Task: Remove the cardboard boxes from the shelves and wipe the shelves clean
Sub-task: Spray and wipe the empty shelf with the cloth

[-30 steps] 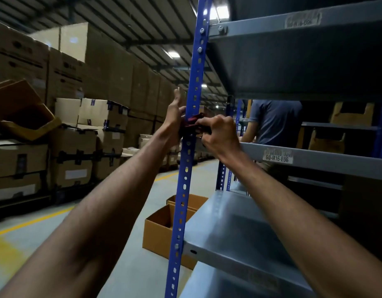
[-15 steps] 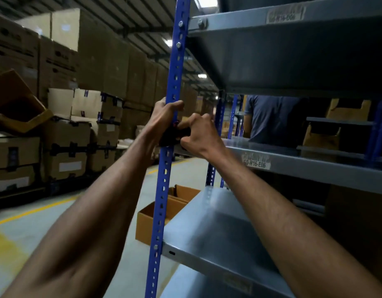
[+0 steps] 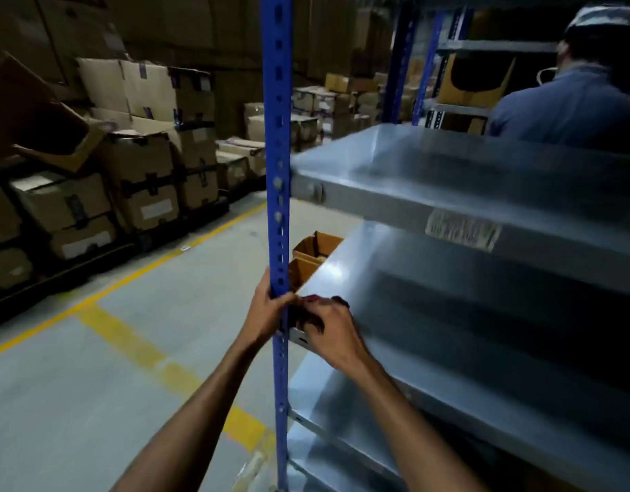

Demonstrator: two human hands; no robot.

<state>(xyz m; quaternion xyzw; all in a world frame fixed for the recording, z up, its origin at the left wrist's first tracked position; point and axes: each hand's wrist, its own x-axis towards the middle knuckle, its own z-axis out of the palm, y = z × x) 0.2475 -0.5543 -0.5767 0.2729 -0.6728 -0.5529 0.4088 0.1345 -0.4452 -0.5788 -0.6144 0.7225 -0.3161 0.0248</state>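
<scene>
A dark red wiping cloth (image 3: 308, 307) is being bunched against the blue perforated steel upright (image 3: 278, 193) of the shelving, right at the front left corner of the grey sheet-metal shelf (image 3: 430, 314) at hand level. The right hand (image 3: 327, 332) is clenching the cloth, its fingers curling over it on the shelf's side of the post. The left hand (image 3: 269, 310) is gripping the post from the aisle side, its thumb coming round to the front.

Compared with 1 second ago, both hands are working 1 shelf lower on the same upright: then they were level with the labelled shelf (image 3: 448, 193), which is now sitting above them. That suggests the post is being wiped from the top down, and the pass is nearing the lower half.

All visible shelves of this unit are standing bare, so the box removal here looks done. An open brown cardboard box (image 3: 315, 248) is resting on the concrete floor (image 3: 93, 385) just behind the post. Stacked cartons (image 3: 146, 179) are lining the far side of the aisle, and another person in a blue shirt (image 3: 561, 108) is standing beyond the shelving.
</scene>
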